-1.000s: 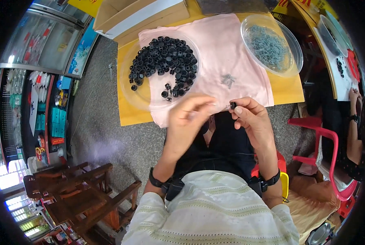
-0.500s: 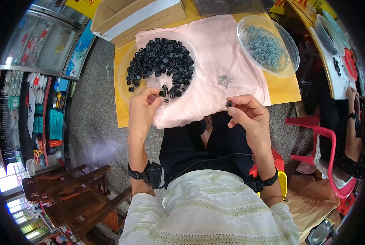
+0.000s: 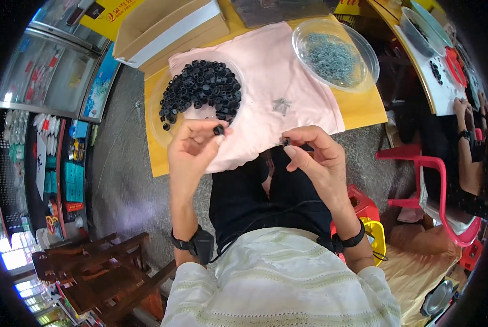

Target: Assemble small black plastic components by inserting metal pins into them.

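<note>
Between the thumb and fingers of my left hand is a small round black plastic cap, held just off the near edge of the parts heap. My right hand pinches a small dark piece above the near edge of the pink cloth; its exact kind is too small to make out. Many black plastic caps lie heaped in a shallow clear round tray on the left of the cloth. A little pile of thin metal pieces rests on the cloth beyond my right hand.
A clear round tub of silvery metal pieces stands at the far right of the yellow table. An open cardboard box sits far left. Right of me are a pink chair and another person's arm.
My left hand has picked a black cap from the heap and lifted it toward me. My right hand still pinches its dark piece. The whole view has shifted slightly.
</note>
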The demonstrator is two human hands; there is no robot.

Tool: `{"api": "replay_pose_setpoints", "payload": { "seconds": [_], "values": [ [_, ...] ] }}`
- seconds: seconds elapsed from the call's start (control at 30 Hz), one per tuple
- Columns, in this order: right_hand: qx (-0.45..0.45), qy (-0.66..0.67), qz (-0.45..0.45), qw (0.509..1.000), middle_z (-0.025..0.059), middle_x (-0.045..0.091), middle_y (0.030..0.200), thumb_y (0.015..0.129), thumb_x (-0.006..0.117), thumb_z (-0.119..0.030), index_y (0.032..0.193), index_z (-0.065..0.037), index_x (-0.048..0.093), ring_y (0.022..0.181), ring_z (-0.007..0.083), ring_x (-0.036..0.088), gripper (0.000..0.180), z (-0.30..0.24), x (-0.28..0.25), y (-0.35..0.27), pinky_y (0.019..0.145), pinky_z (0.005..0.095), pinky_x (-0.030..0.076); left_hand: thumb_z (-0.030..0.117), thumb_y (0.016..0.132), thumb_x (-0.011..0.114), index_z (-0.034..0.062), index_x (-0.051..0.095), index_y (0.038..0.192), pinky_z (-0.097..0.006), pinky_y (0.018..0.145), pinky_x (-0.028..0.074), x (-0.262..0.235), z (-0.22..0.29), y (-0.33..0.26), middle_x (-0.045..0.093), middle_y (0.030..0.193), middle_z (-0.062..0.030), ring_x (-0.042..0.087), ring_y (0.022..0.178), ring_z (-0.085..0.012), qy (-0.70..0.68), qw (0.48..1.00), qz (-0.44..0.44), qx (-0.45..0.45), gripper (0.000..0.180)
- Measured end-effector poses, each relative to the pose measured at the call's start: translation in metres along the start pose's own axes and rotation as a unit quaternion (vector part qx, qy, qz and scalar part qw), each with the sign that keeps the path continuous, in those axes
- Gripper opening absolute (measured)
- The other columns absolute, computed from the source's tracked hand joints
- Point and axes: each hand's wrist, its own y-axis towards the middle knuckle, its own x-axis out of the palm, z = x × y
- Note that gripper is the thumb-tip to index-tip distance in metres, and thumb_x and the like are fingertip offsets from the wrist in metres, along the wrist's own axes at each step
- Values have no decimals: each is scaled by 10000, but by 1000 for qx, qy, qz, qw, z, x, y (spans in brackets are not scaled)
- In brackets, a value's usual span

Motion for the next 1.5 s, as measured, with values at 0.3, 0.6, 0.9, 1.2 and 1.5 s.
{"api": "replay_pose_setpoints", "payload": {
  "seconds": [0.3, 0.6, 0.9, 1.2, 1.5],
  "values": [
    [-27, 61, -17, 998, 41, 616, 1008, 908, 584, -76, 1090, -10, 587, 848, 61, 562, 194, -10, -3, -10, 628, 194, 498, -86, 818, 625, -52, 576, 1118, -265, 811, 507, 64, 7, -20, 610, 1004, -94, 615, 902, -159, -65, 997, -49, -1, 306],
    [1, 158, -15, 987, 68, 617, 1047, 920, 570, -102, 1121, -8, 534, 907, 113, 604, 225, -5, -15, -10, 645, 223, 522, -131, 783, 638, -38, 582, 1058, -244, 803, 494, 86, -2, -15, 618, 1015, -101, 605, 908, -132, -4, 994, -35, 99, 296],
    [45, 225, 0, 973, 117, 636, 1036, 940, 532, -129, 1124, -3, 525, 896, 147, 632, 223, 0, -23, -3, 632, 251, 553, -134, 799, 614, -42, 601, 1075, -232, 805, 494, 91, -9, -12, 623, 1012, -110, 610, 943, -149, 9, 995, -28, 97, 292],
    [97, 277, -14, 956, 139, 642, 1042, 938, 536, -140, 1140, -4, 526, 893, 161, 646, 243, -3, -26, 3, 615, 237, 566, -113, 817, 607, -59, 573, 1094, -221, 725, 507, 82, -21, -9, 640, 973, -121, 635, 853, -145, 69, 990, -31, 118, 285],
    [81, 234, 10, 969, 70, 640, 1032, 925, 568, -154, 1105, -24, 590, 837, 102, 625, 223, 2, -30, 7, 636, 208, 543, -69, 856, 586, -51, 551, 1049, -262, 702, 550, 91, -7, -5, 652, 946, -142, 662, 804, -185, -153, 988, -21, 19, 197]
  ]
}}
